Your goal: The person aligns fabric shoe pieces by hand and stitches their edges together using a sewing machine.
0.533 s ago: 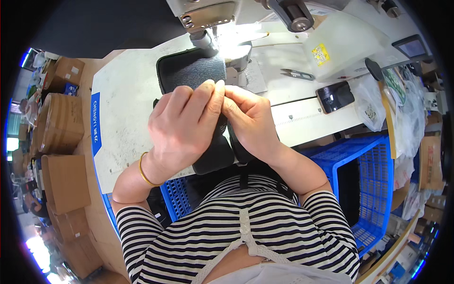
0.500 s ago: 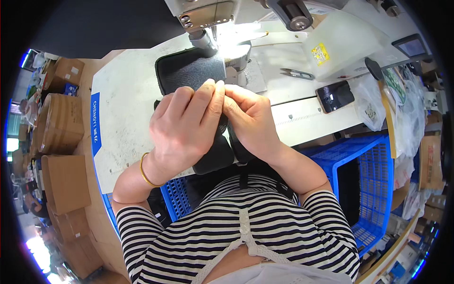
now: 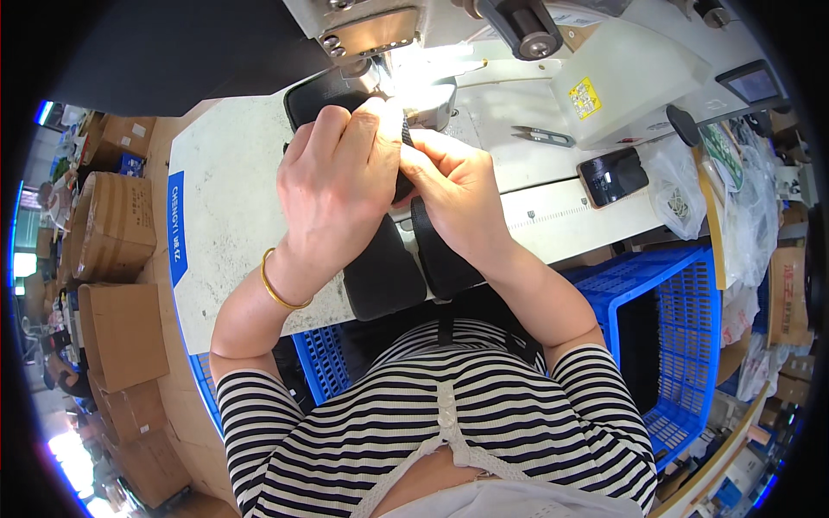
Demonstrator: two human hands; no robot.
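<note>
My left hand [image 3: 339,177], with a gold bangle at its wrist, is closed, its fingertips bunched just in front of the sewing machine's needle area [image 3: 380,76]. What those fingers grip is hidden behind them. My right hand [image 3: 458,190] pinches a narrow black strip [image 3: 406,131] that runs up beside the left fingertips. A black padded panel [image 3: 321,93] lies beneath the presser foot, partly covered by my left hand. Below my hands, two black padded pieces [image 3: 384,274] hang over the table's near edge, side by side.
Thread snips [image 3: 544,135] and a phone [image 3: 611,176] lie on the white machine table [image 3: 224,173] to the right. A clear plastic bag [image 3: 676,203] is beside the phone. A blue crate [image 3: 691,345] stands at lower right. Cardboard boxes [image 3: 121,332] line the left floor.
Both hands and the padded work have moved slightly away from me, toward the needle. The panel has slid farther under the machine head, and the black strip now shows between my hands.
</note>
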